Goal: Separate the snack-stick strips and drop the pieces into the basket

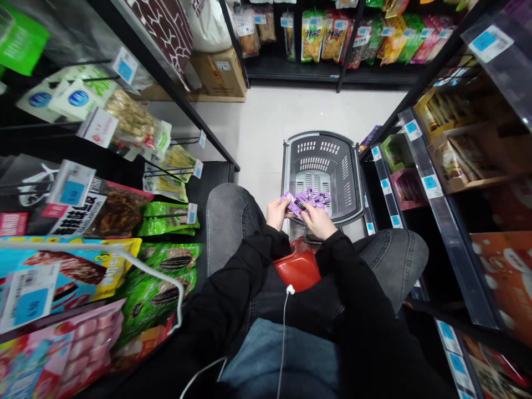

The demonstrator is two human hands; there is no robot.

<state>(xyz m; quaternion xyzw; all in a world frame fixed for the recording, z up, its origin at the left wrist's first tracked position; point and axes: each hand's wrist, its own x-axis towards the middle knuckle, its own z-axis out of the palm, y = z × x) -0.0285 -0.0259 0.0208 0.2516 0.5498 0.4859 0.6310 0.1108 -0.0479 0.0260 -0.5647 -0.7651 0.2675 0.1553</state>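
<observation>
My left hand (277, 214) pinches one side of a small purple packet (294, 205) at the near end of a shopping basket. My right hand (318, 221) is closed on the other side of the same packet, its fingers close to the left ones. Just beyond, several more purple packets (316, 196) lie bunched at the near end of the basket; my fingers partly cover them. The dark grey basket (359, 183) stands on the floor between my knees, its slotted walls showing. Printing on the packets is too small to read.
Snack bags (120, 208) hang from a rack close on the left. Shelves with price tags (432, 185) run along the right. Hanging packets (312, 36) and a cardboard box (220, 72) stand ahead. A red glossy object (298, 266) and a white cable (284, 332) are below my arms.
</observation>
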